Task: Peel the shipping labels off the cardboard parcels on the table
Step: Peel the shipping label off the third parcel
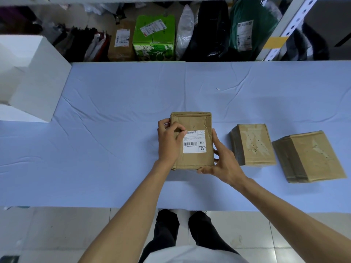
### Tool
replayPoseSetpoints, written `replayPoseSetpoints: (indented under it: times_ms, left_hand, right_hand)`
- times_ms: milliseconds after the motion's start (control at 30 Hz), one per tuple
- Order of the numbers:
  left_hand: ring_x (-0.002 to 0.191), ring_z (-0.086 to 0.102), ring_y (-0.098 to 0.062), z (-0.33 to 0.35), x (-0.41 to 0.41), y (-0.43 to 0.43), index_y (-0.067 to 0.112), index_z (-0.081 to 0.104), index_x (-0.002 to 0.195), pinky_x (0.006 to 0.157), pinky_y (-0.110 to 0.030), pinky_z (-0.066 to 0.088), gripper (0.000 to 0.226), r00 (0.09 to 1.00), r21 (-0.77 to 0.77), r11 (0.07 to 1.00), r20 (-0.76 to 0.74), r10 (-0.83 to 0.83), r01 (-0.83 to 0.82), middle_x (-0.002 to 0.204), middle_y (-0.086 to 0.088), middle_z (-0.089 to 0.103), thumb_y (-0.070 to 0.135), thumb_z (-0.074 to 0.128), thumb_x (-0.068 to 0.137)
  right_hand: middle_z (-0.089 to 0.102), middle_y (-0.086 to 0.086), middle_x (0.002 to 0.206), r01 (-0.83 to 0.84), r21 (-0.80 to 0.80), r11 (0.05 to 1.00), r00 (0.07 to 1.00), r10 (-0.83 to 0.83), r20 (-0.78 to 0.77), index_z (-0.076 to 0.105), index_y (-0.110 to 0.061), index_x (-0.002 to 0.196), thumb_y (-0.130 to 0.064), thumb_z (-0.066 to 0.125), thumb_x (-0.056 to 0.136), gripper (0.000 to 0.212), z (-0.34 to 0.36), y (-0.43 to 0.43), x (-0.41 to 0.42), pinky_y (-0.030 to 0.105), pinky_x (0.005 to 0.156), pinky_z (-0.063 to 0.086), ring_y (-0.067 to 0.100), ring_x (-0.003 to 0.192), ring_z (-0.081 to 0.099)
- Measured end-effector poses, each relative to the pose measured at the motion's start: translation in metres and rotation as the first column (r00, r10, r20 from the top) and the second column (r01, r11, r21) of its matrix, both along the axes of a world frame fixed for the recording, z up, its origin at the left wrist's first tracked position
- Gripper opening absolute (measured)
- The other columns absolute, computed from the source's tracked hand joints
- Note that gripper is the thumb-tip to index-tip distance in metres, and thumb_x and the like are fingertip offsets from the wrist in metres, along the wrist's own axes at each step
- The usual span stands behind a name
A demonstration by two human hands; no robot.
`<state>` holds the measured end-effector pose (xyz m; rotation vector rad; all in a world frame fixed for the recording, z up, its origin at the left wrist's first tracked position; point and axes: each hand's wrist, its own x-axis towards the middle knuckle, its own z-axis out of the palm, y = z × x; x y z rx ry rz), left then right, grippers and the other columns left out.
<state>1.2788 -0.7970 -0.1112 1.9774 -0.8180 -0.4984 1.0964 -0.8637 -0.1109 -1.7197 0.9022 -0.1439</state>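
A brown cardboard parcel lies on the blue-covered table, with a white shipping label on its top face. My left hand grips the parcel's left side, its thumb and forefinger pinched at the label's upper left corner. My right hand holds the parcel's right side and front right corner. Two more cardboard parcels sit to the right; their tops show torn pale patches and no label.
A white foam box stands at the table's left end. Behind the table, a shelf holds a green carton, a brown box and several bagged parcels. The table's front edge is just before my legs.
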Motion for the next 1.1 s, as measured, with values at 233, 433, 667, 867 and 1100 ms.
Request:
replayPoseSetpoints:
  times_ms: [233,433,667,867,1100]
  left_hand:
    - [0.119,0.042,-0.018,0.0,-0.002,-0.003,0.015,0.065,0.082,0.099,-0.02,0.032,0.004,1.0,0.026,1.0,0.012,-0.005,0.005,0.119,0.003,0.035,0.013,0.067,0.084]
    - [0.122,0.036,-0.019,0.0,-0.005,-0.006,0.008,0.062,0.087,0.09,-0.019,0.031,0.006,1.0,0.118,0.993,0.009,-0.001,0.0,0.131,-0.003,0.032,0.013,0.061,0.091]
    - [0.114,0.038,-0.011,0.003,-0.002,-0.008,0.011,0.057,0.086,0.096,-0.019,0.033,0.007,0.998,0.1,0.995,-0.059,-0.004,0.01,0.127,-0.004,0.031,0.008,0.056,0.092]
    - [0.099,0.051,0.01,0.003,0.012,0.008,0.016,0.059,0.092,0.084,-0.003,0.037,0.019,0.995,0.017,1.0,-0.1,0.014,-0.012,0.116,-0.002,0.05,-0.001,0.055,0.088]
    - [0.112,0.036,0.023,-0.003,0.003,0.011,0.017,0.068,0.092,0.089,0.005,0.027,0.012,0.999,0.023,0.999,0.006,-0.039,0.039,0.128,0.004,0.046,0.008,0.063,0.086]
  right_hand:
    - [0.052,-0.014,0.133,0.001,-0.017,1.0,1.0,-0.001,0.001,0.001,-0.039,0.154,-0.011,0.092,0.058,0.136,0.0,0.0,0.0,0.025,0.085,0.056,0.007,0.117,0.053]
    - [0.051,-0.015,0.134,-0.006,-0.029,1.0,1.0,0.006,-0.008,0.0,-0.039,0.154,-0.014,0.092,0.057,0.136,0.001,0.0,0.0,0.03,0.087,0.057,0.009,0.118,0.053]
    - [0.05,-0.014,0.134,-0.012,-0.031,0.999,1.0,0.011,-0.015,-0.002,-0.038,0.154,-0.014,0.092,0.058,0.136,0.002,-0.001,0.0,0.031,0.087,0.057,0.011,0.119,0.052]
    - [0.05,-0.012,0.135,-0.011,-0.024,1.0,1.0,0.01,-0.015,-0.001,-0.039,0.154,-0.012,0.092,0.058,0.136,0.002,-0.002,0.001,0.034,0.088,0.057,0.014,0.12,0.052]
    - [0.049,-0.013,0.136,-0.005,-0.008,1.0,1.0,0.005,-0.019,-0.002,-0.041,0.153,-0.011,0.091,0.059,0.136,0.003,-0.002,0.001,0.033,0.087,0.057,0.011,0.121,0.051]
